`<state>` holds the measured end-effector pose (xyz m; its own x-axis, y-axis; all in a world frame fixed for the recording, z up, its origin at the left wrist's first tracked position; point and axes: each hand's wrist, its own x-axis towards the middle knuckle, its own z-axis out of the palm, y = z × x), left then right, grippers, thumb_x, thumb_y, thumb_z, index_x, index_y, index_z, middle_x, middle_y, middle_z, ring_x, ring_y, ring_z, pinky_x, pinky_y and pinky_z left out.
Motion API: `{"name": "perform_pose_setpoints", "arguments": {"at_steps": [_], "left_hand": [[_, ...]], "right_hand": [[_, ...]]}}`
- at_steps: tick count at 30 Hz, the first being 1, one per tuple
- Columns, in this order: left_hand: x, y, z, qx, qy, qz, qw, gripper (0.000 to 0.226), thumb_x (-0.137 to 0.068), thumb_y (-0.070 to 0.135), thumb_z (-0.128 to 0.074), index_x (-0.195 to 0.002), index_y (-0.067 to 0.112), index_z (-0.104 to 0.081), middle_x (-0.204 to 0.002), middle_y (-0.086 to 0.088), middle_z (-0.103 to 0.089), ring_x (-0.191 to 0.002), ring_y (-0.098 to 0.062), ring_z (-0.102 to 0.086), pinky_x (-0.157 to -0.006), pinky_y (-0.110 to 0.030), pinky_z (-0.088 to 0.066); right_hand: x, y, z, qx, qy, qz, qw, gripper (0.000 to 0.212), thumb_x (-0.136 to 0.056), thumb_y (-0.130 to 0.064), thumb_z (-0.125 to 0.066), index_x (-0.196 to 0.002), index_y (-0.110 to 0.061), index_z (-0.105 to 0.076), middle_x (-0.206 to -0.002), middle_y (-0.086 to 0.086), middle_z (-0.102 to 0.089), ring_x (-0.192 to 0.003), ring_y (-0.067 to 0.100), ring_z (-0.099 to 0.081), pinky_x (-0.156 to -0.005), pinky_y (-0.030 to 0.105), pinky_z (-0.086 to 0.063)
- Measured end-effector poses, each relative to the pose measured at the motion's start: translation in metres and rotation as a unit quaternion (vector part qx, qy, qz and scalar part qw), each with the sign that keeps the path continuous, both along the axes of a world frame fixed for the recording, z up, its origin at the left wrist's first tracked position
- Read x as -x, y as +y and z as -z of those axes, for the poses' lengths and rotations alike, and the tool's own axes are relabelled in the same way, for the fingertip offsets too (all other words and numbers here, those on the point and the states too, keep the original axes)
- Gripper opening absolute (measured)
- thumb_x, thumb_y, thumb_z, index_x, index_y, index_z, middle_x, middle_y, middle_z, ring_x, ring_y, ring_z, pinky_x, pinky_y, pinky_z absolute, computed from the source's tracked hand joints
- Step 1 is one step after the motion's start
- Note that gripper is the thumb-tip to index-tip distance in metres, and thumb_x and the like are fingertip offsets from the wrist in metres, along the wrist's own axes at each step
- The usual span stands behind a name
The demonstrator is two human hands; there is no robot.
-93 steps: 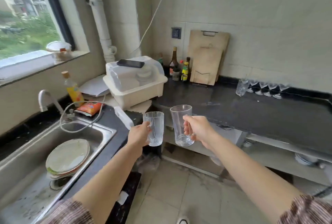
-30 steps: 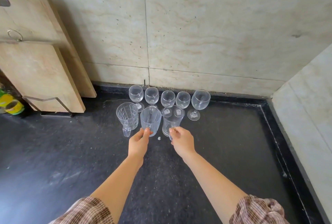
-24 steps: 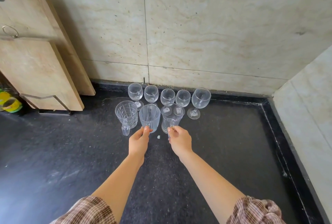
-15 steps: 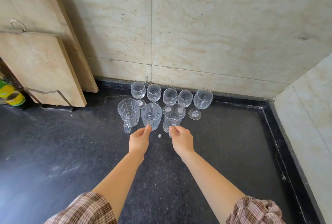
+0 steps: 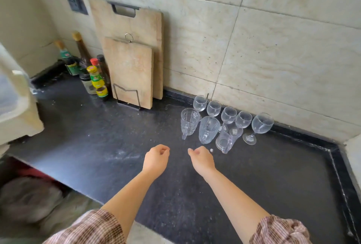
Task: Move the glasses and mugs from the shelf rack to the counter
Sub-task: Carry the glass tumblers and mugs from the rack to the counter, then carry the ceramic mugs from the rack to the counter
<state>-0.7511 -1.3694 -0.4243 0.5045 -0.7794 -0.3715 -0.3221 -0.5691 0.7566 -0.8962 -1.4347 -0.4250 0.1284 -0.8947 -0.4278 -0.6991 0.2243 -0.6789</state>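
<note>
Left hand (image 5: 156,158) and right hand (image 5: 202,160) had drawn back from the mugs, both loosely curled and empty over the counter (image 5: 117,157). The two mugs just released (image 5: 208,132) (image 5: 227,139) stood upright beside a third (image 5: 189,122), in front of five stemmed glasses (image 5: 228,114). Rack not in view; probably more remained to fetch.

Your left hand (image 5: 156,158) and right hand (image 5: 201,159) hovered side by side, well apart from each other, fingers loosely curled inward and holding nothing. Both bare forearms reached forward, with checked sleeves bunched up at your elbows.
</note>
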Motion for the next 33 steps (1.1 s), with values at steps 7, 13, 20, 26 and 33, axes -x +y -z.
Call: {"name": "perform_pose_setpoints", "arguments": {"at_steps": [7, 13, 20, 26, 33], "left_hand": [[-0.097, 0.145, -0.025, -0.014, -0.106, -0.051, 0.993, 0.031, -0.090, 0.026, -0.048, -0.118, 0.020, -0.060, -0.112, -0.002, -0.065, -0.090, -0.022, -0.062, -0.074, -0.027, -0.048], [-0.166, 0.320, -0.050, -0.032, -0.182, -0.148, 0.972, 0.034, -0.089, 0.023, -0.050, -0.121, 0.013, -0.057, -0.120, -0.015, -0.062, -0.113, -0.030, -0.055, -0.093, -0.032, -0.041], [-0.202, 0.539, -0.062, -0.087, -0.207, -0.281, 0.933, 0.037, -0.091, 0.028, -0.047, -0.125, 0.015, -0.053, -0.123, -0.013, -0.058, -0.112, -0.030, -0.055, -0.094, -0.037, -0.045], [-0.231, 0.703, -0.082, -0.096, -0.209, -0.425, 0.875, 0.039, -0.092, 0.030, -0.047, -0.128, 0.015, -0.049, -0.125, -0.012, -0.056, -0.110, -0.028, -0.056, -0.092, -0.039, -0.046], [-0.280, 0.848, -0.085, -0.118, -0.208, -0.545, 0.804, 0.042, -0.091, 0.033, -0.049, -0.130, 0.017, -0.047, -0.130, -0.011, -0.055, -0.116, -0.029, -0.053, -0.094, -0.039, -0.047]], "right_hand": [[-0.108, 0.098, -0.029, 0.060, 0.030, -0.243, 0.968, 0.034, -0.095, -0.037, -0.047, -0.117, -0.012, -0.053, -0.121, 0.007, -0.057, -0.107, 0.024, -0.055, -0.081, 0.030, -0.042], [-0.207, 0.237, -0.051, 0.117, 0.036, -0.422, 0.898, 0.040, -0.095, -0.037, -0.045, -0.126, -0.012, -0.049, -0.130, 0.008, -0.050, -0.115, 0.026, -0.051, -0.091, 0.036, -0.043], [-0.297, 0.434, -0.064, 0.211, 0.037, -0.595, 0.775, 0.044, -0.092, -0.040, -0.047, -0.129, -0.014, -0.047, -0.128, 0.010, -0.050, -0.121, 0.030, -0.045, -0.096, 0.042, -0.042], [-0.368, 0.582, -0.086, 0.269, 0.027, -0.710, 0.650, 0.048, -0.094, -0.042, -0.045, -0.133, -0.015, -0.042, -0.131, 0.009, -0.047, -0.124, 0.031, -0.041, -0.097, 0.048, -0.040], [-0.452, 0.722, -0.106, 0.331, -0.011, -0.785, 0.523, 0.049, -0.094, -0.040, -0.046, -0.134, -0.012, -0.041, -0.134, 0.011, -0.046, -0.125, 0.033, -0.040, -0.099, 0.049, -0.039]]}}
